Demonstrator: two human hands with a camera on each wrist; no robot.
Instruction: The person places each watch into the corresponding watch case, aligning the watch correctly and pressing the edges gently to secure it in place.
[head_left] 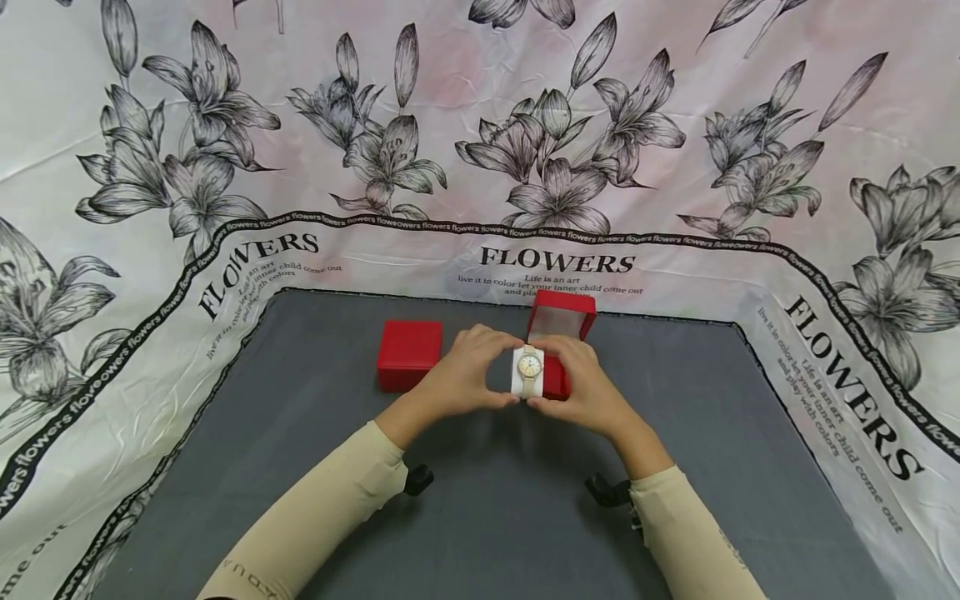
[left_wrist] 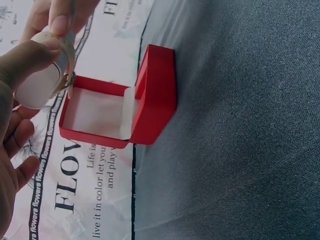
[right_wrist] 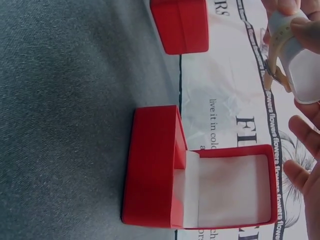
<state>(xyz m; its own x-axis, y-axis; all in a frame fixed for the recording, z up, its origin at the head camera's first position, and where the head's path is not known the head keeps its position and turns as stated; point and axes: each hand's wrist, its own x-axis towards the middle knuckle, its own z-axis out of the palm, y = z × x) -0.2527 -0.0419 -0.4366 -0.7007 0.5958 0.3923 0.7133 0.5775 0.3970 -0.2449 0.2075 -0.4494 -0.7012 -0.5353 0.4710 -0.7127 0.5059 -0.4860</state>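
A wristwatch (head_left: 529, 366) with a pale strap and round dial is wrapped round a white cushion (left_wrist: 39, 89). My left hand (head_left: 465, 373) pinches its left side between thumb and fingers. From the right, my right hand (head_left: 588, 385) pinches the same cushion and watch. The strap's buckle end (right_wrist: 276, 74) hangs loose beside the cushion in the right wrist view. Just behind the hands stands an open red box (head_left: 562, 312) with a white-lined lid tipped back. Part of its base is hidden by the right hand in the head view.
A second red box (head_left: 409, 357), closed, stands left of the open one, near the left wrist. Both rest on a grey cloth surface (head_left: 510, 517) bordered by white floral fabric (head_left: 420, 275) printed with lettering.
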